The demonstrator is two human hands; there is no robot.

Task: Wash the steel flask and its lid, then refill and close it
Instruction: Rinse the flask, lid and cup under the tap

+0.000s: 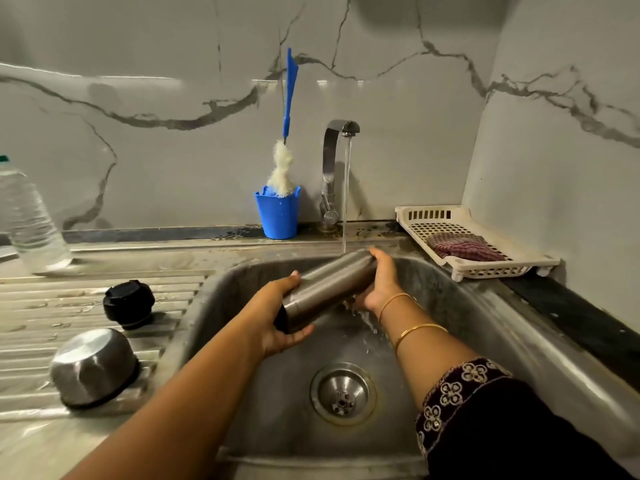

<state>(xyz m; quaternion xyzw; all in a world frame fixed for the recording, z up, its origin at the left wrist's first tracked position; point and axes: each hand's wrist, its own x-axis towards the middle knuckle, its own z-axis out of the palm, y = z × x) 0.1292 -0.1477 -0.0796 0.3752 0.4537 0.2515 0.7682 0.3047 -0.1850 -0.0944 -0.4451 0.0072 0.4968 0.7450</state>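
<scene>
The steel flask [330, 287] lies tilted over the sink basin [460, 327], one end under the stream running from the tap [337, 147]. My left hand [277, 318] grips its lower, dark end. My right hand [381, 282] holds the upper end, fingers curled round it. On the ribbed drainboard at the left stand the black inner stopper [129, 303] and the steel cup lid [93, 367], which is upside down.
A blue cup [278, 216] with a blue-handled bottle brush [285, 157] stands behind the sink. A clear plastic water bottle [29, 220] sits far left. A white basket [460, 216] with a chequered cloth [464, 245] sits on the right counter. The drain [343, 393] lies below.
</scene>
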